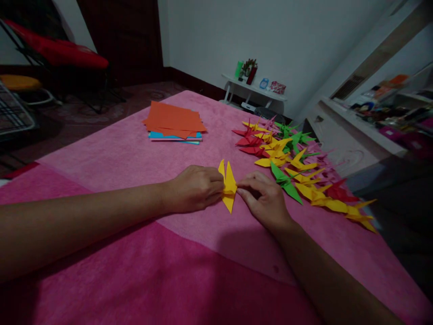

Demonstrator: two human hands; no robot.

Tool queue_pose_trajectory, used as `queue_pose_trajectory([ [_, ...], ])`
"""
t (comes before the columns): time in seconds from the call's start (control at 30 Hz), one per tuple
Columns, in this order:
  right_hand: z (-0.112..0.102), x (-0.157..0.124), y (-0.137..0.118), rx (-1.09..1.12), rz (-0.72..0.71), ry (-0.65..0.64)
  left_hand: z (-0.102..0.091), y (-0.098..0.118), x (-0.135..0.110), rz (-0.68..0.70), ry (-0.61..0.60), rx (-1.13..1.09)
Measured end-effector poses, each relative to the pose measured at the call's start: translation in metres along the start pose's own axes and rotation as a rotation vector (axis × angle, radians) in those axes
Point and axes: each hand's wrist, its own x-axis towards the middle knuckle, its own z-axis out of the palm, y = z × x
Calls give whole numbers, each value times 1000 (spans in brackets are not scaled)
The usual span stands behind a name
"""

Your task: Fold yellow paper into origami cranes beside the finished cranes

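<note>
A half-folded yellow paper piece (229, 185) with two upward points lies on the pink cloth (135, 253) in the middle. My left hand (194, 188) pinches its left edge, fingers closed on the paper. My right hand (265, 198) pinches its right edge with fingertips pressed together. Both forearms rest low over the cloth.
A row of several folded paper cranes (297, 169) in yellow, red, green and pink runs along the right side. A stack of orange and blue paper sheets (174, 123) lies at the back. A white shelf (253, 90) with small items stands behind; a red chair (57, 52) is at far left.
</note>
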Motion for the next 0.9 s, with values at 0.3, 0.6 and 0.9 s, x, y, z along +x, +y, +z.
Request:
queue_pose_trajectory([
  [0.3, -2, -14, -12, 43, -173, -78, 3, -4, -7, 51, 14, -12],
  [0.6, -3, -10, -14, -15, -192, -122, -1, 0, -3, 131, -40, 84],
  [0.9, -10, -14, -12, -94, -263, -237, -5, 1, -3, 173, -72, 104],
])
